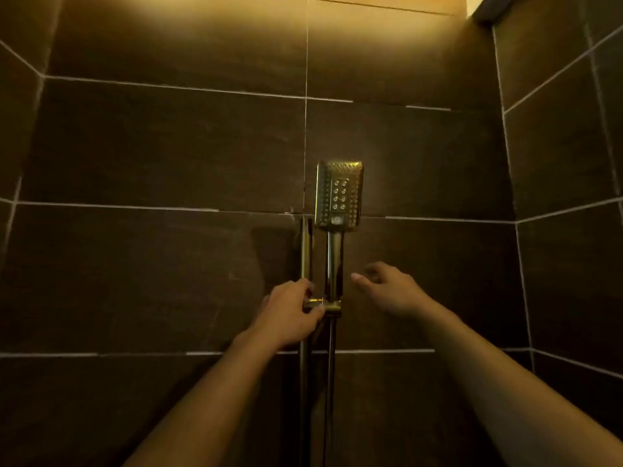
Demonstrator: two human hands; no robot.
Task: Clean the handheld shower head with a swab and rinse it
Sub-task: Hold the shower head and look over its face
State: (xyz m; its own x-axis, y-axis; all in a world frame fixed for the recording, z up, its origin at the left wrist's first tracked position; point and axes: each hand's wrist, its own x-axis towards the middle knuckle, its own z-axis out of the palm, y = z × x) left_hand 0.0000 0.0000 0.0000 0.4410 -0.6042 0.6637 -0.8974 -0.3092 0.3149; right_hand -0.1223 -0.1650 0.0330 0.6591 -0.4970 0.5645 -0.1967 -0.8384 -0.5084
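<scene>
Brass-toned, the one handheld shower head (338, 193) sits upright in its holder (324, 304) on a rail (306, 254) against the far dark tiled wall (151, 146). Left hand (290, 313) grips the holder; right hand (387, 288) hovers just right, fingers loose, empty.

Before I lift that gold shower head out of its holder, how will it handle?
Probably rigid: the shower head and handle look like one solid piece. Likely slippery, since the finish is glossy. The hose hanging below would probably drag on it.
</scene>
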